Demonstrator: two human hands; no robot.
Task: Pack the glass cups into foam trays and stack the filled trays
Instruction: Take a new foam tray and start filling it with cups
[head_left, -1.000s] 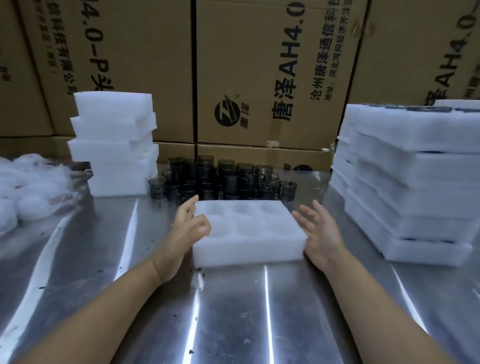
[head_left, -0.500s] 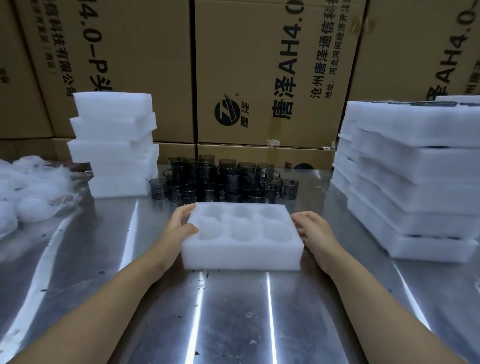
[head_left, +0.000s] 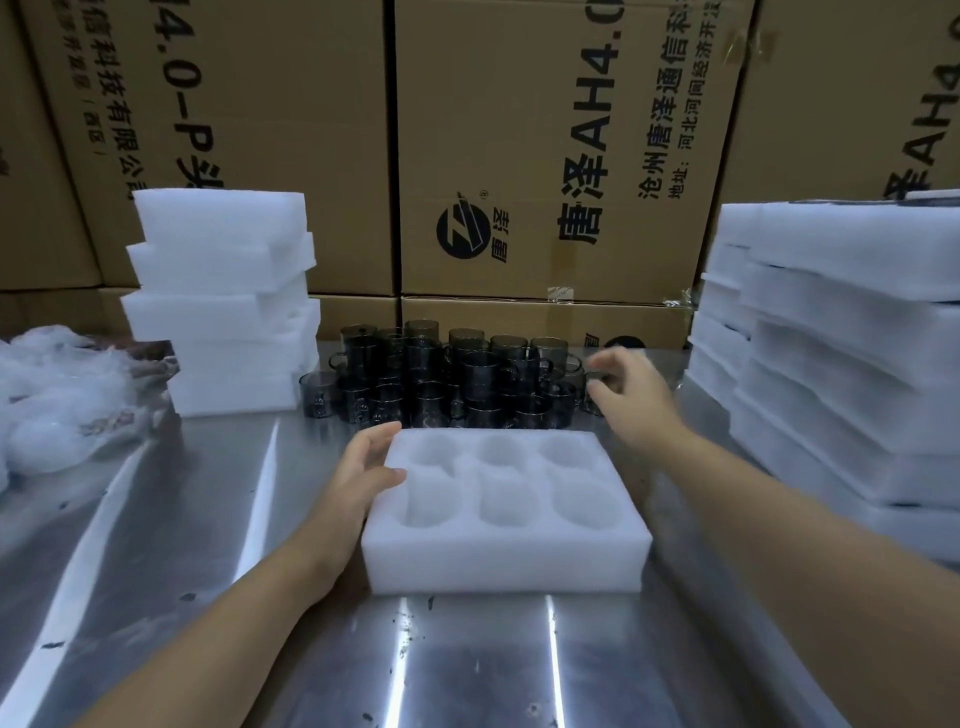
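A white foam tray (head_left: 506, 556) with several empty round pockets lies on the steel table in front of me. My left hand (head_left: 363, 467) rests against its left edge, fingers apart, thumb on the rim. My right hand (head_left: 631, 397) is raised past the tray's far right corner, fingers spread, at the right end of a cluster of dark smoked-glass cups (head_left: 441, 376). It is blurred; I see nothing held in it.
A stack of empty foam trays (head_left: 223, 301) stands at the back left. A taller stack of foam trays (head_left: 841, 353) rises on the right. Crumpled plastic wrap (head_left: 57, 395) lies far left. Cardboard boxes (head_left: 545, 156) wall the table's back.
The tray has slid nearer to me. My right hand has left the tray's right edge and moved up toward the cups. My left hand stays at the left edge.
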